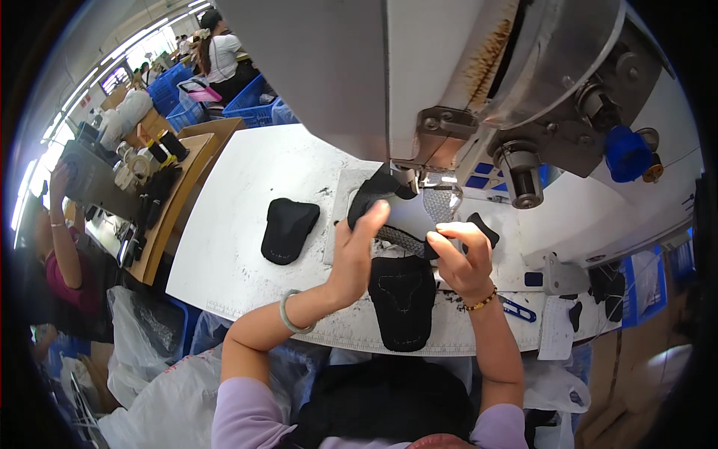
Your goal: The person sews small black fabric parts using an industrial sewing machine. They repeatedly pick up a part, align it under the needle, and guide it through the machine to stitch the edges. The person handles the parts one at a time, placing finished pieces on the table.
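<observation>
Feeding stage, by the look of it: left hand (357,251) pinches the black fabric piece (389,217) at its left edge, fingers closed on it; right hand (462,262) grips its right end; piece lies under the sewing machine (479,82) needle, long axis roughly left-right; next move needs steady, aligned guiding; second black piece (402,303) lies on the table (247,172), pointing toward the person.

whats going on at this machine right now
A person sits at an industrial sewing machine, both hands on a black fabric piece under the needle area. The left hand presses its left side and the right hand pinches its right end. A stitched black piece lies below, another to the left.
</observation>
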`<action>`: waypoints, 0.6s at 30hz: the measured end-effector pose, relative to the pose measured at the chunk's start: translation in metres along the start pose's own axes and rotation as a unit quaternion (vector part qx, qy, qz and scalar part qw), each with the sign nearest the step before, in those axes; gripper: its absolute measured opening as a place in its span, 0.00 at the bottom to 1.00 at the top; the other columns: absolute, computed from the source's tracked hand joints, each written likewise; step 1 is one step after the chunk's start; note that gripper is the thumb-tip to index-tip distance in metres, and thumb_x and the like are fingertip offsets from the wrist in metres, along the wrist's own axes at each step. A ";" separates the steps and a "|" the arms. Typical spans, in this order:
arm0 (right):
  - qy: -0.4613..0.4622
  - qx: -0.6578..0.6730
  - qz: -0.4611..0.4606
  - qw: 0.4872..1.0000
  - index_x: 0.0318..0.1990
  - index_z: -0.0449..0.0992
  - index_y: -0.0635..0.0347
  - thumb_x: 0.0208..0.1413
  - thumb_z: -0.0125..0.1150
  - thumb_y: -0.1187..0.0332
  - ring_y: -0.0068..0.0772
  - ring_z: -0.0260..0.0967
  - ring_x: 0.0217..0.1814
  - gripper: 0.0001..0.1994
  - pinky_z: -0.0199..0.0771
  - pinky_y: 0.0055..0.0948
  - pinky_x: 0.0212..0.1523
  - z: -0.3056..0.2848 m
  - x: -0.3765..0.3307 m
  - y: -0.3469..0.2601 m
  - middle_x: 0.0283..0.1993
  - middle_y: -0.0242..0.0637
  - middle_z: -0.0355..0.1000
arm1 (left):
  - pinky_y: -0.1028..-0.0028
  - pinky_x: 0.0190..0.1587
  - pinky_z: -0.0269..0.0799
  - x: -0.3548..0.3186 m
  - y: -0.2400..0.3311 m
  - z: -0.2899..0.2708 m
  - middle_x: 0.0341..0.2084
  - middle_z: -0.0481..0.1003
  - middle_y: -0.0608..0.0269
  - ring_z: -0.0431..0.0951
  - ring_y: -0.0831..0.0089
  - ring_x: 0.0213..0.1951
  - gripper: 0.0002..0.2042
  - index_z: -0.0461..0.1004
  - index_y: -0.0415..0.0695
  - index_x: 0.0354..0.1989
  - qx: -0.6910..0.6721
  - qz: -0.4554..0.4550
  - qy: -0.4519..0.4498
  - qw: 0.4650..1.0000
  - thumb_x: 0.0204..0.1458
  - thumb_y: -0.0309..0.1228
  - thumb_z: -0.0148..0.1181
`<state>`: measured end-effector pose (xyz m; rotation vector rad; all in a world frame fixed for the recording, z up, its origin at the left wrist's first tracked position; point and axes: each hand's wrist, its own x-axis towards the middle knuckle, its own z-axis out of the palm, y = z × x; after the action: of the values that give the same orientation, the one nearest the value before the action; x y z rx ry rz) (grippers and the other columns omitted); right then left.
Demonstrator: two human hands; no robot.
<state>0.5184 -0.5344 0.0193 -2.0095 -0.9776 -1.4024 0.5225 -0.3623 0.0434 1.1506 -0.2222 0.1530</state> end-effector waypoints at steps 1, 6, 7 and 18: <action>0.016 -0.002 -0.004 1.000 0.43 0.75 0.51 0.41 0.66 0.78 0.31 0.72 0.36 0.18 0.76 0.27 0.31 0.001 0.001 0.000 0.42 0.34 0.65 | 0.76 0.43 0.62 -0.001 -0.005 -0.011 0.34 0.71 0.61 0.68 0.76 0.39 0.09 0.70 0.34 0.37 0.004 0.055 0.001 0.998 0.53 0.28 0.49; 0.020 0.028 0.017 0.999 0.44 0.73 0.53 0.40 0.64 0.81 0.32 0.72 0.36 0.20 0.76 0.28 0.31 0.003 0.000 0.001 0.40 0.36 0.66 | 0.65 0.49 0.62 0.009 0.010 -0.047 0.41 0.69 0.53 0.68 0.59 0.44 0.20 0.69 0.37 0.43 0.517 0.524 -0.039 0.676 0.36 0.19 0.56; 0.018 0.029 0.020 0.999 0.44 0.73 0.53 0.40 0.64 0.81 0.33 0.72 0.36 0.20 0.76 0.28 0.31 0.003 0.000 -0.001 0.40 0.36 0.66 | 0.63 0.51 0.63 0.010 0.010 -0.043 0.43 0.70 0.54 0.68 0.58 0.47 0.22 0.70 0.38 0.44 0.539 0.546 -0.070 0.638 0.35 0.18 0.57; 0.022 0.036 0.007 0.999 0.43 0.73 0.54 0.40 0.64 0.81 0.35 0.73 0.34 0.19 0.76 0.30 0.30 0.002 0.000 0.000 0.41 0.36 0.67 | 0.62 0.55 0.69 0.014 0.005 -0.031 0.43 0.76 0.56 0.75 0.60 0.47 0.27 0.70 0.39 0.50 0.403 0.420 -0.170 0.796 0.36 0.11 0.57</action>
<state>0.5199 -0.5327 0.0189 -1.9213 -0.9798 -1.3782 0.5379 -0.3318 0.0390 1.8625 -1.0729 0.9027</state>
